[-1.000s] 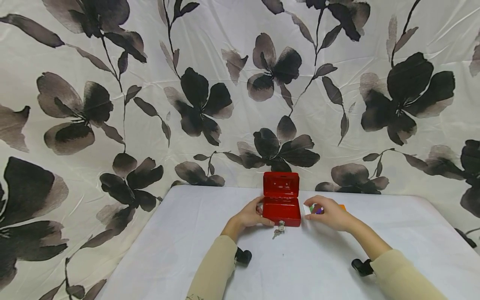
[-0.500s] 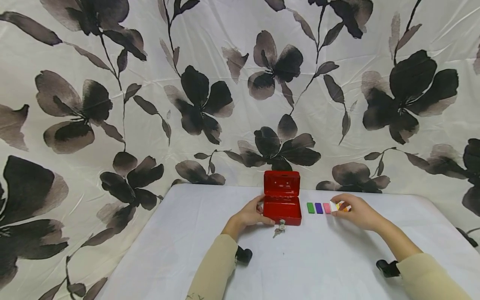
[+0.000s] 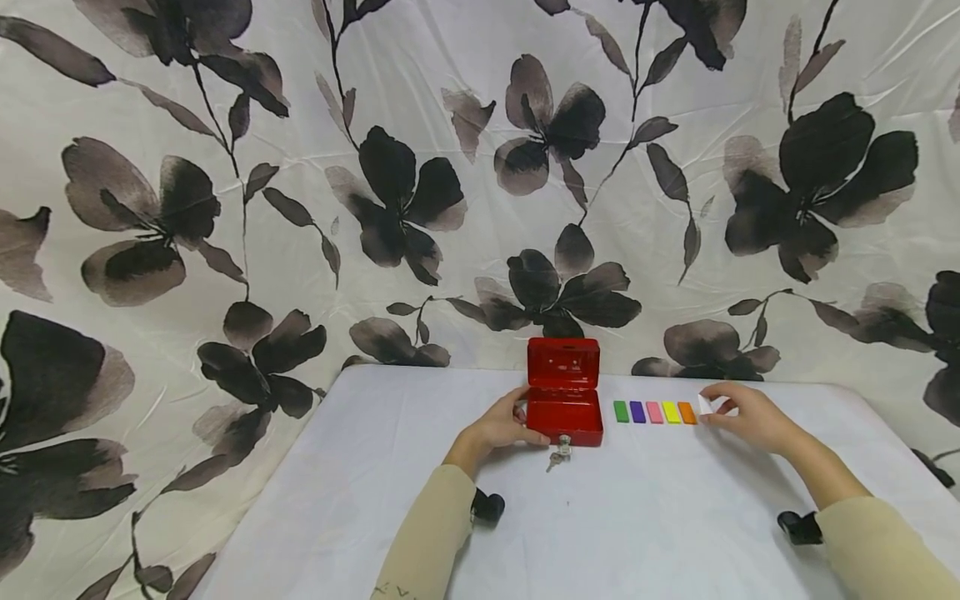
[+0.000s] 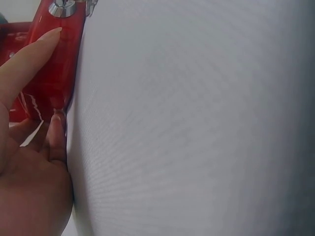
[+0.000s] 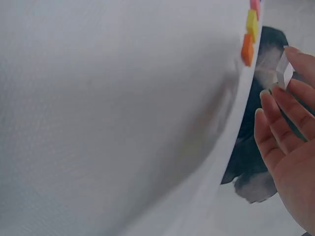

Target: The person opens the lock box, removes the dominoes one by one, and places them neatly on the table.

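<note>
A small red metal cash box [image 3: 564, 417] stands on the white table with its lid raised and its inside bare. My left hand [image 3: 498, 427] grips its near left corner. In the left wrist view the thumb [image 4: 37, 56] lies along the front below the round lock [image 4: 62, 8], and the other fingers touch the side. Keys [image 3: 558, 455] hang from the lock. Between thumb and fingertips my right hand [image 3: 753, 418] pinches a white block [image 5: 284, 71], held just right of an orange block [image 3: 687, 413] and apart from it in the right wrist view.
Left of the orange block, a row of flat blocks runs toward the box: yellow [image 3: 671, 412], pink [image 3: 655, 412], purple [image 3: 637, 412] and green [image 3: 621, 412]. A floral cloth [image 3: 420, 217] hangs behind the table [image 3: 600, 525].
My right hand has moved rightward with the white block, from beside the box past the coloured row, which now shows fully. The left hand and box stay put.
</note>
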`<state>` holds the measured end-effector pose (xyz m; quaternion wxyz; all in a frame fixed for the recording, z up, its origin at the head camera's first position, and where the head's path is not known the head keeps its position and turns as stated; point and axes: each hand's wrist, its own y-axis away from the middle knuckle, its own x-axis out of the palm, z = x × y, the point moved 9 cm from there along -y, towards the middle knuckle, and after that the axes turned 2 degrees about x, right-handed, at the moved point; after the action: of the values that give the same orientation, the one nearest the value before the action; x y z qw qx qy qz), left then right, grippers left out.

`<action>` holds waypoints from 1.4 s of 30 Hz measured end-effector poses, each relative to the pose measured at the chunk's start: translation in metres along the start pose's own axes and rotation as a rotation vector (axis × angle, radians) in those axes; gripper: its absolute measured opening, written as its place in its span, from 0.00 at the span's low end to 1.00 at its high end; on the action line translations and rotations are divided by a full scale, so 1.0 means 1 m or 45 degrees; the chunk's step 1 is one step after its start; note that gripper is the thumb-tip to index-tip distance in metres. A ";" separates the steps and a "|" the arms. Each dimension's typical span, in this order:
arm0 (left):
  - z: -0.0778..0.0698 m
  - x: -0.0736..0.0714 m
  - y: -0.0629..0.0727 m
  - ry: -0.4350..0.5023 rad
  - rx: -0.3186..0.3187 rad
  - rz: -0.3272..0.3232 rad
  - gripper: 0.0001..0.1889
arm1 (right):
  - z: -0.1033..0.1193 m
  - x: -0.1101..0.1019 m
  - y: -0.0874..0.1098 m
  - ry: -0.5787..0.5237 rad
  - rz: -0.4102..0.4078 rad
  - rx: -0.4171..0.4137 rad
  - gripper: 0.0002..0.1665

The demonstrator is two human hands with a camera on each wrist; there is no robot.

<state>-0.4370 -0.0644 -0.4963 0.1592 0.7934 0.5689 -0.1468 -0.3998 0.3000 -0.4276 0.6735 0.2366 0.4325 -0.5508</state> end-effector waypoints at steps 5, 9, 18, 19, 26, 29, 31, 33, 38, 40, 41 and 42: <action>0.001 -0.001 -0.002 0.020 0.000 0.003 0.52 | -0.015 0.004 -0.002 0.025 0.005 0.027 0.24; 0.005 0.002 -0.001 0.017 -0.013 0.014 0.53 | -0.028 0.014 -0.001 0.060 0.041 0.057 0.25; 0.002 0.005 -0.001 0.005 -0.014 0.003 0.54 | -0.039 0.019 -0.007 0.078 0.069 0.101 0.27; 0.001 0.005 -0.001 0.006 -0.018 0.000 0.54 | -0.039 0.020 -0.008 0.080 0.068 0.097 0.26; 0.001 0.006 0.000 0.010 -0.026 -0.004 0.54 | -0.037 0.020 -0.008 0.096 0.055 0.051 0.24; 0.000 0.005 0.000 0.016 -0.022 -0.006 0.54 | -0.036 0.020 -0.007 0.093 0.051 0.047 0.23; 0.001 0.005 0.001 0.020 -0.025 -0.008 0.54 | -0.036 0.022 -0.006 0.078 0.054 0.054 0.23; 0.002 0.004 0.001 0.027 -0.025 -0.003 0.54 | -0.036 0.023 -0.005 0.062 0.064 0.069 0.24; 0.005 0.002 0.000 0.041 -0.016 0.020 0.54 | -0.037 0.025 -0.006 0.052 0.103 0.105 0.30; 0.005 0.001 -0.001 0.027 -0.004 0.020 0.54 | -0.036 0.024 -0.007 0.058 0.119 0.108 0.32; 0.004 0.000 -0.002 0.011 0.009 0.021 0.54 | -0.035 0.023 -0.007 0.062 0.128 0.105 0.33; 0.003 -0.001 -0.003 -0.019 0.026 0.024 0.55 | -0.035 0.021 -0.006 0.063 0.137 0.105 0.33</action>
<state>-0.4400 -0.0660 -0.4992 0.1567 0.7992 0.5586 -0.1571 -0.4165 0.3143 -0.4622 0.6809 0.3006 0.4126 -0.5252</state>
